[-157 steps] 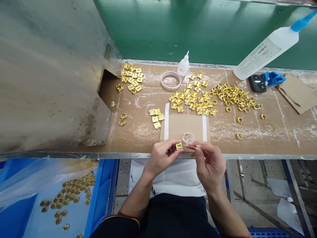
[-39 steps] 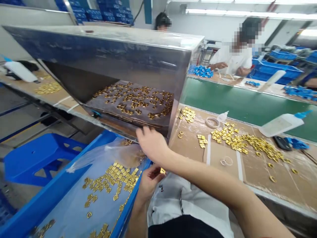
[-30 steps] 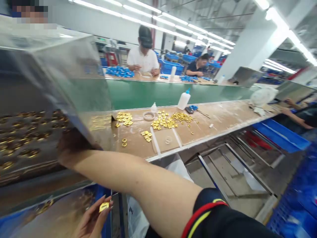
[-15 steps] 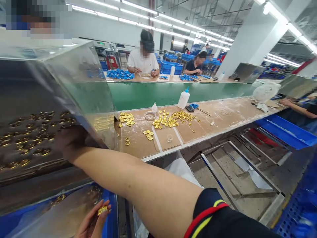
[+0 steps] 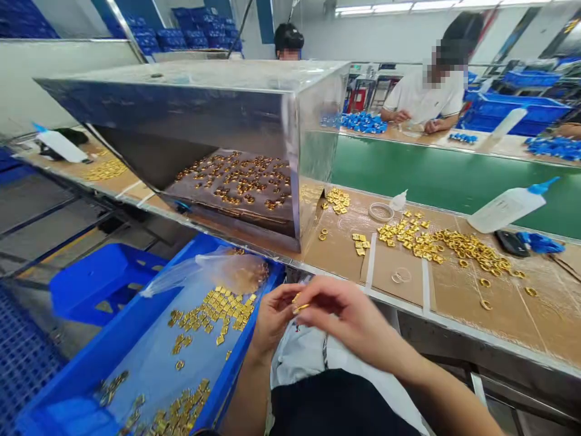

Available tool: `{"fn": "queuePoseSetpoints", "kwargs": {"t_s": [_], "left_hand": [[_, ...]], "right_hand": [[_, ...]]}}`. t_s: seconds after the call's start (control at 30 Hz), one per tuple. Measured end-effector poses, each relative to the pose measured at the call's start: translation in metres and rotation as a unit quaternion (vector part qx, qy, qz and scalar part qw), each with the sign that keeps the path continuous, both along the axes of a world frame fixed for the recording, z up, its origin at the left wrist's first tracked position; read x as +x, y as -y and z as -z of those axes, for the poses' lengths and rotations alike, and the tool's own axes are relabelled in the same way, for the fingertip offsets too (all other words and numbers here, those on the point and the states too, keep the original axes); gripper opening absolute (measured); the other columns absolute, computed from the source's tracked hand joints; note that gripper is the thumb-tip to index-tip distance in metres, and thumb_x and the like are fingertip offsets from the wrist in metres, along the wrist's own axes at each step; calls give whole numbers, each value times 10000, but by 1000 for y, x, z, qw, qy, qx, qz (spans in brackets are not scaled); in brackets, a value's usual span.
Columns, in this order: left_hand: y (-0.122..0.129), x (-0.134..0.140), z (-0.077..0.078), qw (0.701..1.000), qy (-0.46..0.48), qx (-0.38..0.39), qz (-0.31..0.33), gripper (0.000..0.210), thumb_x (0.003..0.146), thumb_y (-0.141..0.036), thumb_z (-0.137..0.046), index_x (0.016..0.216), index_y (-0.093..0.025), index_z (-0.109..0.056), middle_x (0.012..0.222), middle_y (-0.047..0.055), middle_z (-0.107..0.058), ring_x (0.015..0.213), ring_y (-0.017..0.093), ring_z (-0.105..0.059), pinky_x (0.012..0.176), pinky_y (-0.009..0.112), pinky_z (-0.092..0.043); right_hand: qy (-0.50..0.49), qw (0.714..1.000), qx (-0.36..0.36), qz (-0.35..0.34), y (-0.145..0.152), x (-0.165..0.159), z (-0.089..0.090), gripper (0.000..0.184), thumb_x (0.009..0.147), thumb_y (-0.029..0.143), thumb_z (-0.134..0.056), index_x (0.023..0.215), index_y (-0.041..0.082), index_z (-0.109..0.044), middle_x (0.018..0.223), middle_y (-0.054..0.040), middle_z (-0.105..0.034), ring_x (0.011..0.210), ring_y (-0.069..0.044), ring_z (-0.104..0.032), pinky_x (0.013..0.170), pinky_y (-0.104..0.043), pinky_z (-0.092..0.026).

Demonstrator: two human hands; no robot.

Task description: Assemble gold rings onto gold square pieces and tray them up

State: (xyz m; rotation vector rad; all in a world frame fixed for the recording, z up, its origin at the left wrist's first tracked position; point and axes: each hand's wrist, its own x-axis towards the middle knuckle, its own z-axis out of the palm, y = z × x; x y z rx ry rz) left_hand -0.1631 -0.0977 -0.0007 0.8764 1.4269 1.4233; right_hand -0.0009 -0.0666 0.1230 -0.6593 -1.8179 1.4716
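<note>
My left hand (image 5: 273, 318) and my right hand (image 5: 351, 318) meet over my lap, both closed, with fingertips together. Between them is a small shiny gold piece (image 5: 300, 308); the fingers cover much of it, and its full shape is hidden. Below and left of my hands is a blue tray (image 5: 149, 315), in which flat gold square pieces (image 5: 218, 309) lie in groups beside a clear plastic bag (image 5: 231, 272). Ahead, a metal hood (image 5: 190, 115) stands on the bench with many gold rings (image 5: 245, 172) spread on its floor.
On the bench to the right lie gold squares (image 5: 408, 236), gold rings (image 5: 476, 251), a tape roll (image 5: 381, 211) and a white squeeze bottle (image 5: 508, 209). Behind runs a green belt (image 5: 408, 166). Across it a person in white (image 5: 422, 106) works near blue pieces (image 5: 363, 123).
My right hand has come out of the metal hood and back to my left hand. My left hand has come up from over the tray. The view has turned left.
</note>
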Motion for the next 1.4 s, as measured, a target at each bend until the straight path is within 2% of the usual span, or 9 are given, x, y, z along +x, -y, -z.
{"fn": "queuePoseSetpoints", "kwargs": {"t_s": [0.1,0.2,0.37,0.57,0.7,0.87,1.03,1.27,1.4], "left_hand": [[-12,35,-7,984,148,50,92,613,527,-625,-921,893,-155,-781,805,83,-798,680,221,-749,675,331,-622],[-34,82,-14,952,251,85,154,514,602,-510,-943,943,-157,-789,857,89,-818,684,171,-743,678,275,-604],[-74,152,-27,920,307,81,232,501,630,-501,-933,967,-153,-806,877,98,-822,699,167,-739,698,280,-608],[-105,196,-32,897,312,86,302,424,671,-442,-926,978,-171,-813,841,78,-819,694,144,-737,702,247,-608],[-109,206,-22,884,339,90,309,388,674,-421,-929,961,-191,-806,837,58,-819,689,143,-744,690,235,-605],[-106,203,-8,878,358,73,308,395,673,-426,-929,954,-184,-793,860,62,-817,740,170,-765,739,267,-618],[-103,198,2,879,364,64,302,381,670,-399,-936,949,-191,-780,916,58,-817,834,202,-777,795,325,-637],[-102,189,3,877,365,64,307,419,663,-428,-935,962,-186,-772,917,66,-823,748,193,-768,776,353,-642],[-101,189,1,857,398,72,318,342,699,-369,-924,970,-214,-782,933,44,-831,744,173,-777,749,301,-636]], "right_hand": [[-109,965,-223,81,-14,50,35,188,831,369,-822,876,216,-723,728,19,-709,643,-108,-663,630,-215,-557],[-167,920,-311,170,-20,89,60,308,709,410,-920,846,212,-728,687,31,-680,597,-87,-605,594,-192,-527],[-221,888,-316,250,-27,136,69,332,686,409,-935,851,231,-709,747,23,-697,595,-88,-575,575,-200,-524],[-268,860,-265,343,-36,168,64,300,696,377,-930,832,262,-688,786,24,-740,615,-95,-616,579,-201,-545],[-243,864,-239,371,-34,177,66,266,696,382,-925,796,254,-715,782,7,-751,651,-120,-659,631,-244,-585],[-198,877,-237,368,-31,176,71,301,652,340,-958,885,254,-789,880,-28,-805,796,-152,-740,761,-267,-615],[-134,884,-183,409,-30,173,78,285,742,418,-896,940,238,-796,850,-52,-804,735,-170,-736,684,-291,-617],[-98,907,-109,395,-27,170,80,205,874,435,-779,934,239,-769,841,-44,-746,725,-167,-701,680,-300,-594],[-101,904,-112,400,-27,166,75,215,859,431,-796,942,243,-733,830,-35,-732,713,-160,-681,669,-291,-572]]}}
